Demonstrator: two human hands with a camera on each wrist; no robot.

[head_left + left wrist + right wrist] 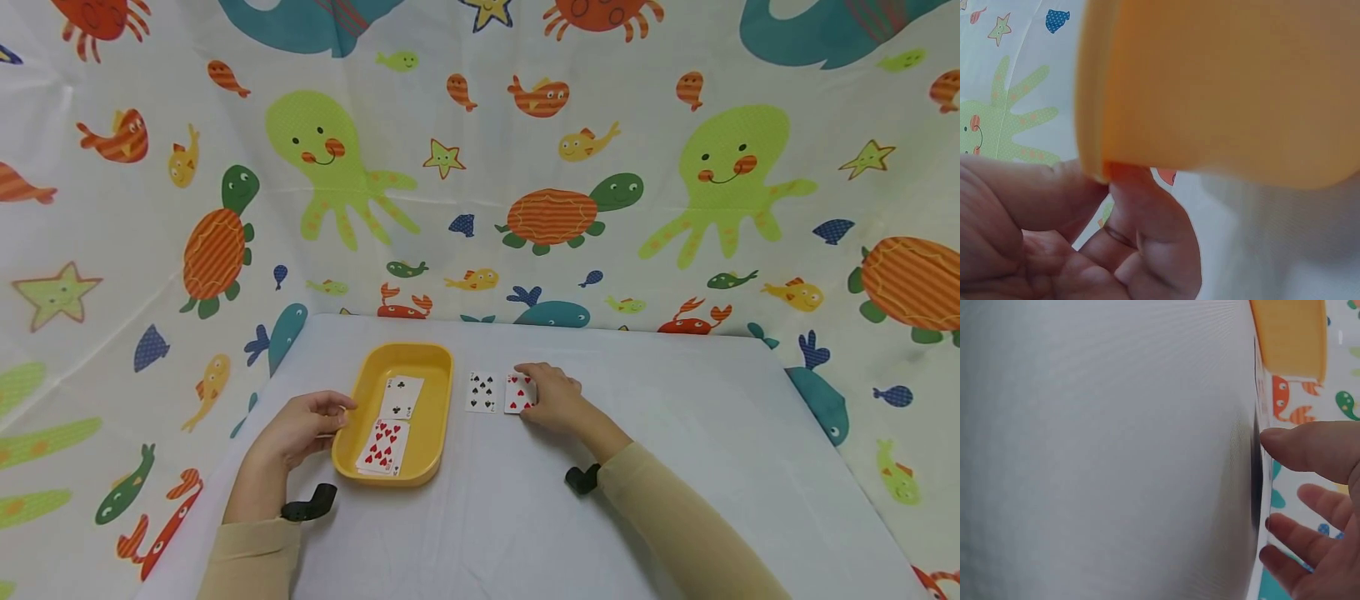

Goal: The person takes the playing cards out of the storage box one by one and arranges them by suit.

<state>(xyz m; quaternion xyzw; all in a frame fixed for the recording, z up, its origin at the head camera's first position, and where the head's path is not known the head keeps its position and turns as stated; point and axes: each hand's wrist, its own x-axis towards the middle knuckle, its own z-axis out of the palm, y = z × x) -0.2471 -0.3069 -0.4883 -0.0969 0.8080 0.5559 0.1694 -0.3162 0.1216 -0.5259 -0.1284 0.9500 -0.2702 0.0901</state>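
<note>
At the left, a yellow plastic tray holds a club card and a small overlapping pile topped by a heart card. My left hand pinches the tray's left rim; in the left wrist view, thumb and finger meet at the rim of the tray. Right of the tray, a spade card lies face up. Beside it, my right hand touches another heart card, thumb near its lower edge and fingers near its upper edge. The right wrist view shows spread fingers at the card, which appears edge-on.
A white cloth covers the table. Behind and at the sides hangs a curtain printed with sea animals. A dark wrist camera sits on the left wrist, and another camera on the right.
</note>
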